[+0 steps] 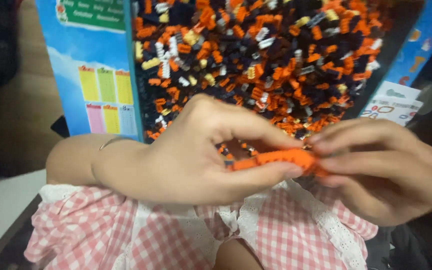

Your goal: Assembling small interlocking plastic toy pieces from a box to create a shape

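Pink-and-white checked fabric (296,235) with a white lace trim is lying across the person's lap at the bottom of the view, nearest the camera. Just above it, the left hand (196,155) and the right hand (386,170) are meeting over the lap, both pinching a strip of joined orange bricks (276,159) between thumb and fingertips; the fingers are curling closed around its two ends, the right hand blurring somewhat. A thin bracelet (108,142) is circling the left wrist. Behind the hands, a blue cardboard box (101,75) is standing open, its tray brimming with loose small bricks (266,55) in orange, black, white and yellow. A printed paper sheet (393,105) is lying beside the box's right edge.
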